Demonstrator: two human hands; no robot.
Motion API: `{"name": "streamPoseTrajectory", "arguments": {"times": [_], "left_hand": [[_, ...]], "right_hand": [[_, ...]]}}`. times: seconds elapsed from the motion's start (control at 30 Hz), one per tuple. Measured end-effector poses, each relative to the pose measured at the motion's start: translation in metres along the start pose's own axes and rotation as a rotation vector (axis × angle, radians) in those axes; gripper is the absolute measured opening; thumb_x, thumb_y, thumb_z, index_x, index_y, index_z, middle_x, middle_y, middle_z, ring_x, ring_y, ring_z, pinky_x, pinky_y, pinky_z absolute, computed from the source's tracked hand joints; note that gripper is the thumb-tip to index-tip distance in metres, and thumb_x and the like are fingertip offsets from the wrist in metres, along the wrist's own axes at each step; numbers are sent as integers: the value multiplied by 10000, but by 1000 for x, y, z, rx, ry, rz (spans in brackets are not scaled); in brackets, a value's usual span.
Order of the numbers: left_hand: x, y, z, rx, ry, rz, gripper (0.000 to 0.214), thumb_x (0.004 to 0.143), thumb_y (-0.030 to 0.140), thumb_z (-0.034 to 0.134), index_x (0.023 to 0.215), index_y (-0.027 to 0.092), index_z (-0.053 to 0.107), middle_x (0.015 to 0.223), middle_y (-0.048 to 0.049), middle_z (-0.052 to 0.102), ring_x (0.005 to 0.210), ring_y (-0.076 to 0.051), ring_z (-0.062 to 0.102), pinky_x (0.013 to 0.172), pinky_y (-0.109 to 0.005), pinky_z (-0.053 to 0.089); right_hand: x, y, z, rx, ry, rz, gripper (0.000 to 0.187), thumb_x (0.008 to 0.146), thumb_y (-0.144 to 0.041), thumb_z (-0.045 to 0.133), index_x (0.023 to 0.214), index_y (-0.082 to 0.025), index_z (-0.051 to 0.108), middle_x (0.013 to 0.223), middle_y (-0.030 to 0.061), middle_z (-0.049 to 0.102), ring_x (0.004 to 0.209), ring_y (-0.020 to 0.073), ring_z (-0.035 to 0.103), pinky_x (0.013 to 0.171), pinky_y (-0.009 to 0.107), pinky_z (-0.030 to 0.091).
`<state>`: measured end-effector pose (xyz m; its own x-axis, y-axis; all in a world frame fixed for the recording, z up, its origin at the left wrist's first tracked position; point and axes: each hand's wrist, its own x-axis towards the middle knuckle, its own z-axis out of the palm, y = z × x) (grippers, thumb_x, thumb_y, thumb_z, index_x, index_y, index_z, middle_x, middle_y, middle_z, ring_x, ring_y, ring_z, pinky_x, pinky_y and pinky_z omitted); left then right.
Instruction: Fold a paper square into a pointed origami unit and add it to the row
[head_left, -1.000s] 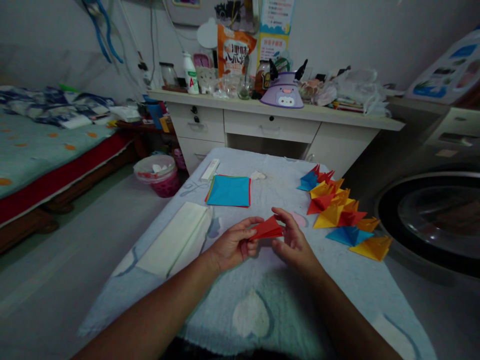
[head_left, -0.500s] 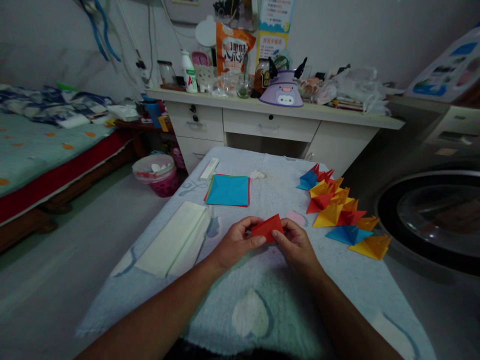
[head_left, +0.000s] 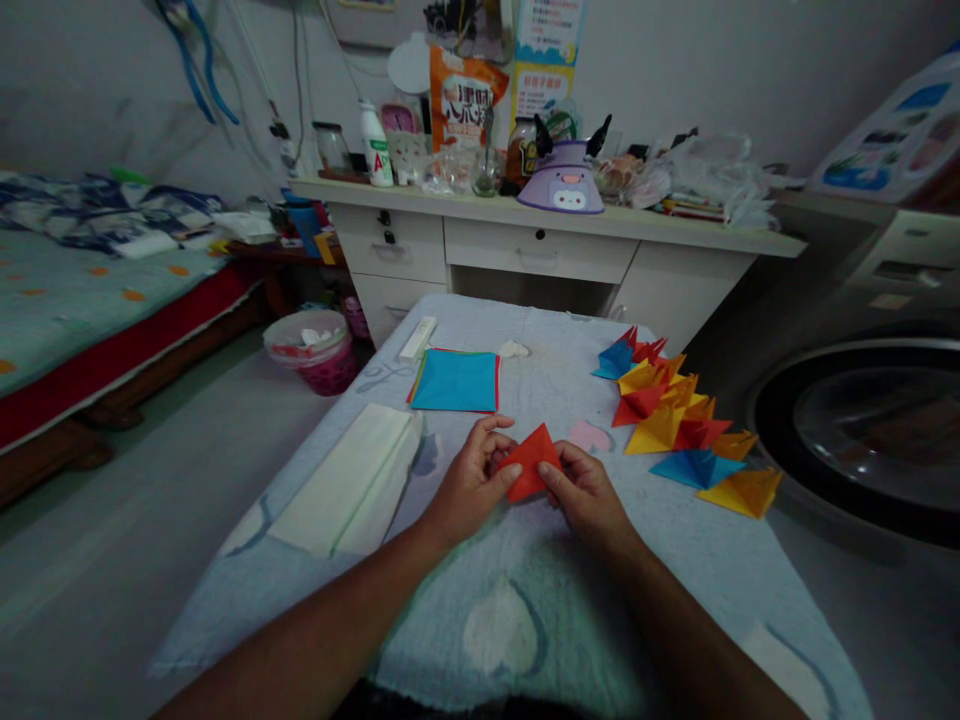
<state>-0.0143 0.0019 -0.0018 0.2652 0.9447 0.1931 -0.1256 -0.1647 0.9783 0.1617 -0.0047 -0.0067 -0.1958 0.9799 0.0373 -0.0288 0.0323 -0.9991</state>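
A folded red paper is held between both hands above the cloth-covered table, one corner pointing away from me. My left hand pinches its left edge, thumb on top and some fingers hidden behind. On the other edge my right hand grips it with thumb in front and fingers behind. Beyond the hands lies a stack of square paper sheets, blue on top with red and yellow edges showing. Several folded paper cranes in red, yellow and blue stand in a row at the right.
A folded pale cloth lies at the left of the table, a small white box behind it. A scrap rests near the far edge. Beyond stand a cluttered desk, a pink bin and a washing machine.
The red paper has turned in my hands, from a rectangle-like shape to a diamond with a corner up. My left fingers have lifted and shifted along its edge.
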Motion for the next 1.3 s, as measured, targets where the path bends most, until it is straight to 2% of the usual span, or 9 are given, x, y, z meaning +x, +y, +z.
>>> {"name": "streamPoseTrajectory", "arguments": {"times": [0.07, 0.17, 0.37, 0.5, 0.7, 0.9, 1.2, 1.3], "left_hand": [[-1, 1, -2, 105, -24, 53, 343, 859, 217, 581, 1187, 229, 481, 997, -23, 592, 887, -147, 565, 786, -259, 435], [0, 1, -4, 208, -63, 57, 196, 853, 173, 557, 1046, 209, 566, 986, -19, 593, 890, -145, 559, 786, -253, 427], [1, -4, -5, 173, -60, 15, 410, 816, 145, 584, 1209, 234, 508, 1017, -21, 628, 931, -164, 601, 764, -253, 430], [0, -3, -5, 222, -43, 32, 345, 822, 141, 587, 1154, 229, 556, 1029, -23, 636, 939, -165, 601, 762, -250, 432], [1, -2, -4, 129, -21, 52, 329, 837, 134, 575, 1153, 221, 545, 1056, -29, 628, 965, -166, 602, 828, -269, 453], [2, -1, -6, 165, 14, 61, 258, 837, 144, 573, 1086, 210, 562, 1011, -19, 616, 920, -153, 580, 819, -260, 447], [3, 1, -6, 216, 41, 32, 113, 820, 185, 587, 931, 184, 611, 855, 5, 616, 740, -125, 538, 674, -223, 420], [4, 0, -6, 189, 57, 4, 114, 813, 206, 612, 921, 173, 626, 851, -6, 632, 734, -128, 556, 668, -224, 428]], "right_hand": [[0, 1, 0, -3, 6, -1, 329, 815, -506, 664, 812, -187, 586, 587, -56, 482, 480, 76, 391, 446, 204, 298], [2, 3, -1, 0, 24, -12, 319, 819, -495, 664, 819, -185, 590, 579, -60, 479, 471, 73, 385, 439, 202, 297], [3, 6, -1, 22, 51, -26, 294, 825, -471, 667, 830, -186, 593, 568, -63, 481, 460, 70, 380, 423, 195, 272], [2, 4, 0, 44, 52, -39, 278, 825, -455, 674, 855, -188, 601, 610, -50, 515, 476, 68, 409, 432, 190, 297], [1, -3, 1, 86, 33, -40, 299, 812, -443, 693, 962, -196, 615, 678, -37, 549, 509, 71, 452, 467, 189, 375], [2, -2, 0, 81, 21, -31, 281, 816, -432, 693, 953, -200, 613, 683, -38, 552, 500, 66, 444, 453, 181, 368], [2, -2, 1, 58, 31, -53, 281, 818, -434, 686, 941, -191, 612, 749, -13, 590, 514, 65, 452, 460, 189, 385], [2, 0, 0, 81, 69, -59, 300, 821, -422, 680, 1006, -204, 590, 809, -3, 589, 547, 77, 477, 448, 189, 391]]}}
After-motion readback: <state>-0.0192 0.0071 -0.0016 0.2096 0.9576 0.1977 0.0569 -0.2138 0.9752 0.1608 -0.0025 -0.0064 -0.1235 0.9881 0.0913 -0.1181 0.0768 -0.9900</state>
